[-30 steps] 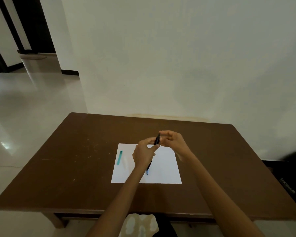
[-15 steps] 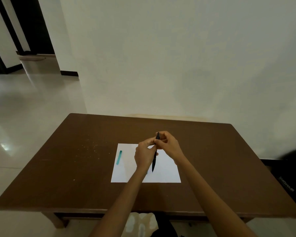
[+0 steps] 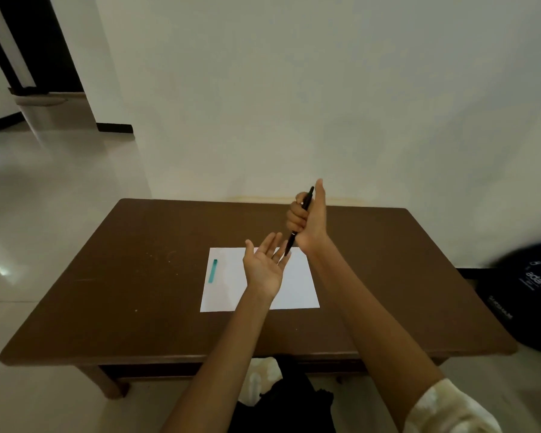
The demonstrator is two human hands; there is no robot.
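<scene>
Pen [image 3: 291,243]: being held tilted above the far half of the table [image 3: 138,276].
Right grip [image 3: 309,223]: curling its fingers round the pen, thumb pointing up.
Left grip [image 3: 264,267]: hovering flat-fingered, palm up, over the paper [image 3: 225,292].
Teal cap [image 3: 213,270]: lying near the paper's left edge.

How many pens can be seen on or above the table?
1. The black pen is gripped nearly upright in the right hand, above the table. Another could lie hidden under the open left hand.
</scene>
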